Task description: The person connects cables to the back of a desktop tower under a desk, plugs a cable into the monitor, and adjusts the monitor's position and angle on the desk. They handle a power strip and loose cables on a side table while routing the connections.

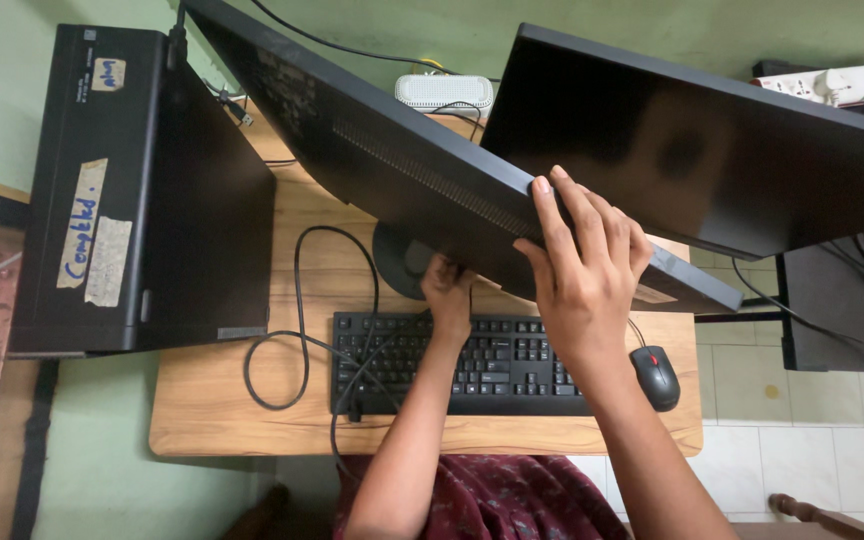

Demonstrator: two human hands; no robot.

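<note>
The right hand [584, 262] clasps the top edge of the black monitor [422, 170], fingers spread over its rim and curled onto the back panel, holding it firmly. The left hand [447, 290] reaches under that monitor, near its round stand base [399, 262]; whether its fingers close on anything there I cannot tell, since the screen's lower edge hides them.

The monitor tilts steeply over the wooden desk [212, 400]. In front of the monitor lies a black keyboard [472, 365], and a black mouse [656, 377] sits in front of its right end. A loose black cable [297, 340] loops from beneath the monitor toward the keyboard. Left of the monitor stands a black computer tower [142, 190]; to its right, a second dark monitor [732, 150].

To steady the screen well, the upper hand should keep even pressure on the rim, not the panel, while the lower hand supports near the stand.
</note>
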